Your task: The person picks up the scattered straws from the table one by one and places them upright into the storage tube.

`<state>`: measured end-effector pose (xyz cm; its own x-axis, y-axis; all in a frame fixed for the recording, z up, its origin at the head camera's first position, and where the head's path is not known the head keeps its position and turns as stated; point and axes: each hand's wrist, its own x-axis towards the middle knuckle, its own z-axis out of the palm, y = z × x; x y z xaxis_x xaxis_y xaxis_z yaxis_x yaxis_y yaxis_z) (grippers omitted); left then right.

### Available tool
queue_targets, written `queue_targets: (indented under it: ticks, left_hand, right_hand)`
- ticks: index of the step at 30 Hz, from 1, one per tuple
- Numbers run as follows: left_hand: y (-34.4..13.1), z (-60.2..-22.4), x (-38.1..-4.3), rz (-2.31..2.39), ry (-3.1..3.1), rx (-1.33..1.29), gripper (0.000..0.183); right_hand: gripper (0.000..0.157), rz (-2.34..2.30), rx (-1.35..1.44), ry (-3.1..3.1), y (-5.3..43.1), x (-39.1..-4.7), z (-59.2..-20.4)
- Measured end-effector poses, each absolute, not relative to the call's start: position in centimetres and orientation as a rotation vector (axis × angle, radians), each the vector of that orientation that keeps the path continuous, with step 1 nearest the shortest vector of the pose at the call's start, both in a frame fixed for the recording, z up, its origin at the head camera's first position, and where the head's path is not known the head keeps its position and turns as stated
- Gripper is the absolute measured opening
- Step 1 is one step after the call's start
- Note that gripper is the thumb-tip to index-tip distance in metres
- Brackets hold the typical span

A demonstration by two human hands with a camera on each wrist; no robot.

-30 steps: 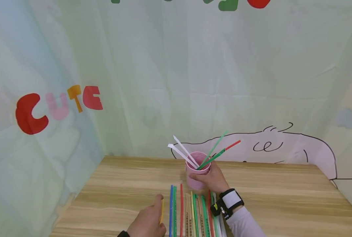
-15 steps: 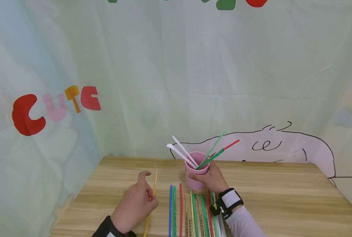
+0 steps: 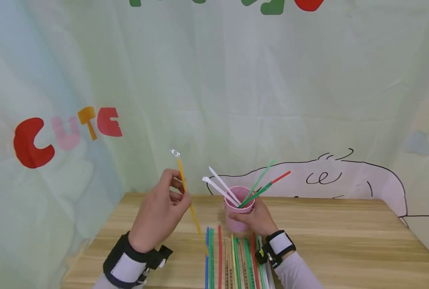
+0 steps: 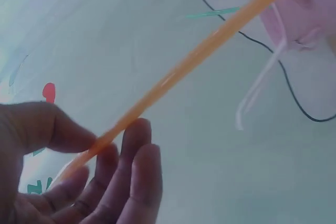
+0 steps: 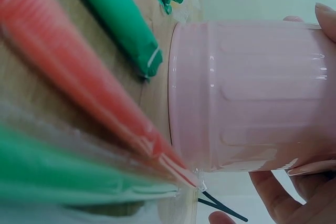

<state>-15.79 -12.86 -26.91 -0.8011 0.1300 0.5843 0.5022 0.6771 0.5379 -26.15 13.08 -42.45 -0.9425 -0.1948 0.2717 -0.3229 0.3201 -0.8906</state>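
Observation:
In the head view my left hand (image 3: 160,214) holds up a yellow-orange drinking straw (image 3: 194,216) in a clear wrapper, pinched between thumb and fingers. The straw slants, its lower end over the blue straw (image 3: 207,261) in the row. My right hand (image 3: 260,218) grips a pink cup (image 5: 262,93) round its side near the rim. The cup stands upright on the table. Two white straws (image 3: 221,190), a light green straw (image 3: 264,174) and a green-wrapped one with a red end (image 3: 281,176) lean out of it.
A row of wrapped straws (image 3: 236,265) in red, green, brown, yellow and white lies side by side on the wooden table (image 3: 344,241), just in front of the cup. Behind the table hangs a printed curtain (image 3: 185,80).
My left hand has lifted the yellow-orange straw off the table left of the row, raising it and tilting it toward the cup. My right hand and the cup have stayed in place.

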Motion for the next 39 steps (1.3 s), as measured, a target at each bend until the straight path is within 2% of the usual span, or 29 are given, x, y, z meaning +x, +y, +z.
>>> queue_targets:
  ticks: [6,14,23,31,39]
  left_hand:
    - [-11.8,-26.5,-17.4,-1.210,-2.204,-0.444,0.034]
    - [-9.8,-30.0,-20.1,-1.483,-2.096,-0.410,0.032]
    - [-7.4,-34.3,-22.5,-1.537,-2.243,-0.330,0.034]
    - [-6.4,-37.2,-25.2,-1.518,-2.286,-0.302,0.030]
    - [-5.8,-38.7,-26.1,-1.554,-2.370,-0.285,0.040]
  right_hand:
    - [0.077,1.714,0.485,-2.453,13.1,-26.3,-42.7]
    - [0.079,1.728,0.440,-2.473,13.0,-26.1,-42.5]
    - [0.073,1.740,0.481,-2.424,12.9,-25.7,-41.7]
    - [0.078,1.845,0.535,-2.399,12.7,-24.2,-39.4]
    - [0.079,1.805,0.499,-2.395,12.8,-25.2,-40.8]
